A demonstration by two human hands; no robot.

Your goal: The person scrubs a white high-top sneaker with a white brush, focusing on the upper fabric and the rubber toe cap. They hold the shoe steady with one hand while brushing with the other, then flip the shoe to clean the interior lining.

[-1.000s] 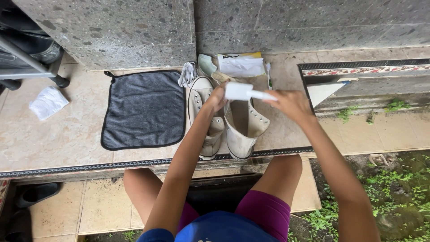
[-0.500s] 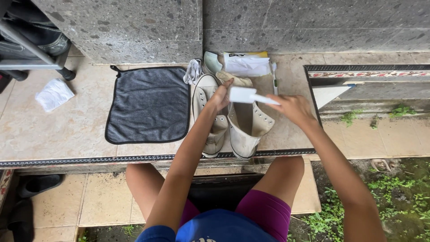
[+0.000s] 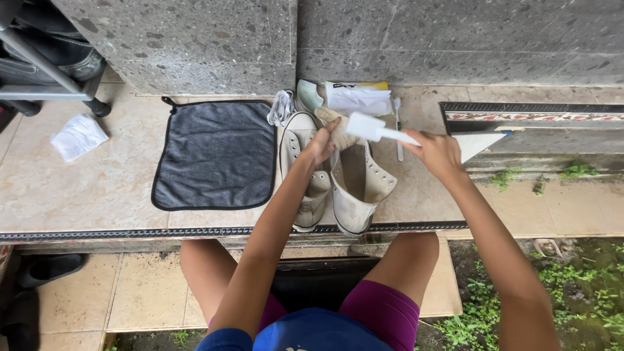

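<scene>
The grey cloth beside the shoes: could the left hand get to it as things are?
Probably yes. The grey cloth lies flat with nothing on it, just left of the shoes, and no object stands between it and the left hand, which now grips a shoe.

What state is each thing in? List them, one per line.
left hand: gripping the toe of the right-side shoe
right hand: closed on white brush
right-side shoe: unlaced, open, tilted
left-side shoe: lying flat
grey cloth: spread flat
white laces: bundled
</scene>
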